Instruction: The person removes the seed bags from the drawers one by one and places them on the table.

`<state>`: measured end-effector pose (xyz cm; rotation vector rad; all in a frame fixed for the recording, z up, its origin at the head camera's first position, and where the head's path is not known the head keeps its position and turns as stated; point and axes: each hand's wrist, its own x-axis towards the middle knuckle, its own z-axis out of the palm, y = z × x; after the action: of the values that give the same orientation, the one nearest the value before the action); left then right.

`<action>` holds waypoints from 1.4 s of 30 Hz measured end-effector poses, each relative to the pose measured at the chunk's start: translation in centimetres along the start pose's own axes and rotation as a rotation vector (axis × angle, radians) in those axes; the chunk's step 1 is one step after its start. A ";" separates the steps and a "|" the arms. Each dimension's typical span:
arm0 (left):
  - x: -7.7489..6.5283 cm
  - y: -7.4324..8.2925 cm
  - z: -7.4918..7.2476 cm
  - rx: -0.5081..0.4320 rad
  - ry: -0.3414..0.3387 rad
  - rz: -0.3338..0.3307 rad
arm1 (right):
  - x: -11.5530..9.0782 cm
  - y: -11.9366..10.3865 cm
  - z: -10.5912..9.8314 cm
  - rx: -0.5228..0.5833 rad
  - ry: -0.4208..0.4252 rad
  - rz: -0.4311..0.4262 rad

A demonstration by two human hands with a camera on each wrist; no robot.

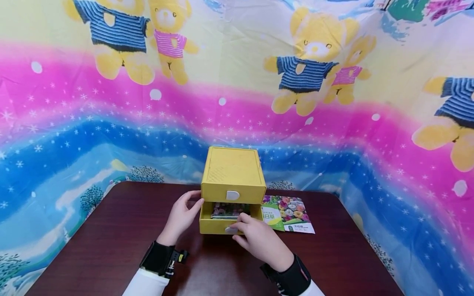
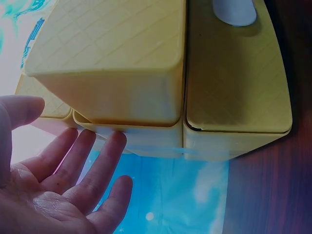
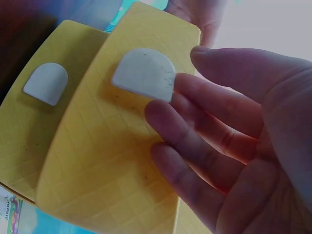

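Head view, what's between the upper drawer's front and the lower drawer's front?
In the head view, a patterned packet shows there, lying inside the pulled-out lower drawer, below the upper drawer.

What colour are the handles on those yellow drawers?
Both handles are white; the right wrist view shows them best.

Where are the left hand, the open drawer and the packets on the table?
Left hand (image 1: 181, 214): head view, on its back.
Open drawer (image 1: 213, 227): head view, on its front panel.
Packets (image 1: 294, 210): head view, on the rightmost one's flower picture.
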<state>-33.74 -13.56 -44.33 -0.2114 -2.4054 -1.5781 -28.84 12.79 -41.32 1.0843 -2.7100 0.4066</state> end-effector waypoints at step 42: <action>0.0 0.0 0.1 -0.003 -0.006 -0.018 | -1.6 -2.3 -2.3 -0.041 -0.167 -0.021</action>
<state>-33.78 -13.45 -44.41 -0.1956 -2.4160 -1.5916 -25.93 12.92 -39.21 1.1832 -2.8342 0.2667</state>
